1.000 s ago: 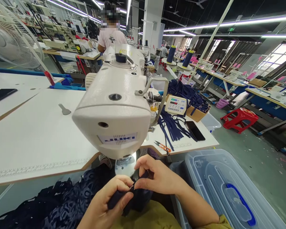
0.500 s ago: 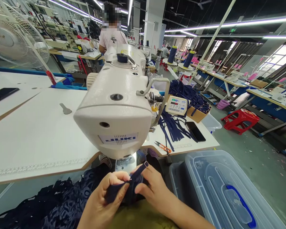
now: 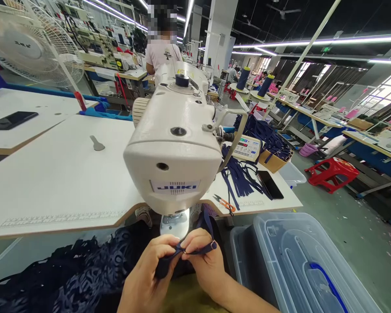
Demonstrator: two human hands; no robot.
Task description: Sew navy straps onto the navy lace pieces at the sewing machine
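My left hand (image 3: pixel 150 271) and my right hand (image 3: pixel 205 261) meet just below the head of a white JUKI sewing machine (image 3: pixel 174 143). Both pinch a narrow navy strap (image 3: pixel 198 251), which runs between the fingertips and sticks out to the right past my right thumb. A loop of it rises behind my right hand. Dark navy lace fabric (image 3: pixel 68 278) lies bunched in my lap to the left, under my left hand. The machine's needle area is hidden behind its head.
The white sewing table (image 3: pixel 58 178) carries orange thread snips (image 3: pixel 226 202), a bundle of navy straps (image 3: pixel 243 176), a black phone (image 3: pixel 270 184) and a control panel (image 3: pixel 246 148). A clear lidded plastic bin (image 3: pixel 299 261) stands at my right. A person works at the station ahead. A fan (image 3: pixel 29 43) stands at left.
The strap end that pointed up between my hands now lies level to the right. My hands have drawn closer together, and the view has shifted left.
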